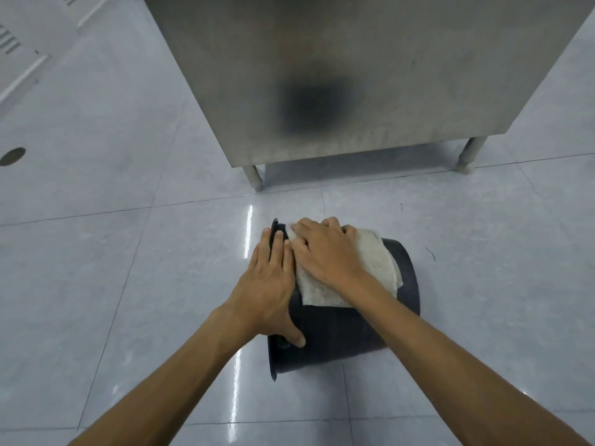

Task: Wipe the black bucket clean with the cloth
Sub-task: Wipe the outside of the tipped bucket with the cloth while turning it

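Because the black bucket [338,329] lies sideways on the floor [128,284], it seems light, stiff and ready to roll; the left hand [267,284] lies flat at its rim, and the right hand [325,252] presses the soft cloth [380,262] flat on top.

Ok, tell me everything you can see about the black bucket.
The black bucket lies on its side on the tiled floor, flared rim to the left, base end to the right. It looks like matte dark plastic or rubber, with a slightly tapered wall. The left hand rests over the rim end, thumb on the wall; the right hand presses a whitish cloth onto its upper side. Its inside is out of sight.
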`<state>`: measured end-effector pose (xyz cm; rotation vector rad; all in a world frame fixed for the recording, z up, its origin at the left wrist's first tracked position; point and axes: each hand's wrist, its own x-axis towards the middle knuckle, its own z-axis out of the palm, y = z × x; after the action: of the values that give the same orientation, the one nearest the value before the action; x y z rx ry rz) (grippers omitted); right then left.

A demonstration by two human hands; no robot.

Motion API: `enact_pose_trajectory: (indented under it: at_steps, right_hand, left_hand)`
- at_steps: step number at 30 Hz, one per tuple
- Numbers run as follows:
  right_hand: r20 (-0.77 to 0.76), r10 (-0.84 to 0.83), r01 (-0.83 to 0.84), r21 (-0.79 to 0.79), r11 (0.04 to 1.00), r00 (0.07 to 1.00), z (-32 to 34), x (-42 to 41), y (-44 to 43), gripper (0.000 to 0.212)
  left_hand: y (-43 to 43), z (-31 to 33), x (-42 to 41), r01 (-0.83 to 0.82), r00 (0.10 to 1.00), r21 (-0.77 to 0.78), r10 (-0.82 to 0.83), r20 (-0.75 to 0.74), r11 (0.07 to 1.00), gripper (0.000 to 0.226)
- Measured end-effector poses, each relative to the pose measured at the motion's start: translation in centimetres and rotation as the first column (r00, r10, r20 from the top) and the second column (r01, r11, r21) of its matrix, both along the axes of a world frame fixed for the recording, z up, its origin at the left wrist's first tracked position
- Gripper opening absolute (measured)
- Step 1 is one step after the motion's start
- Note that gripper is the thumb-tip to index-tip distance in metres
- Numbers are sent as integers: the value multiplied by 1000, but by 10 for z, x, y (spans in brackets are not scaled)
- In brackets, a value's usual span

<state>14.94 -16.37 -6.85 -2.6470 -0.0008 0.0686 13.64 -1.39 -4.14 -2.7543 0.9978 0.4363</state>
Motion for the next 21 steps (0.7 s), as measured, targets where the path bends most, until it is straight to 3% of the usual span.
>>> enact_pose_trajectory:
  at_steps: [4, 9, 12, 17, 21]
  right_hand:
    - [15, 49, -49, 26, 998, 999, -2, 9, -4, 43]
    - [171, 70, -72, 9, 997, 983, -8, -69, -15, 51]
    - [121, 41, -37, -31, 999, 992, -7, -49, -10, 52]
    - [-68, 81, -73, 114, 991, 994, -2, 25, -6, 42]
    - [46, 23, -22, -16, 1000, 999, -13, -6, -11, 51]
  left_hand:
    - [-4, 3, 6, -51, 998, -12, 51, -34, 999, 167]
    - [0, 2, 7, -45, 998, -4, 45, -49, 999, 163]
    - [2, 1, -2, 6, 1000, -60, -6, -5, 998, 164]
    - [0, 5, -7, -33, 999, -58, 35, 27, 998, 167]
    - [-4, 5, 9, -77, 997, -1, 77, -26, 997, 164]
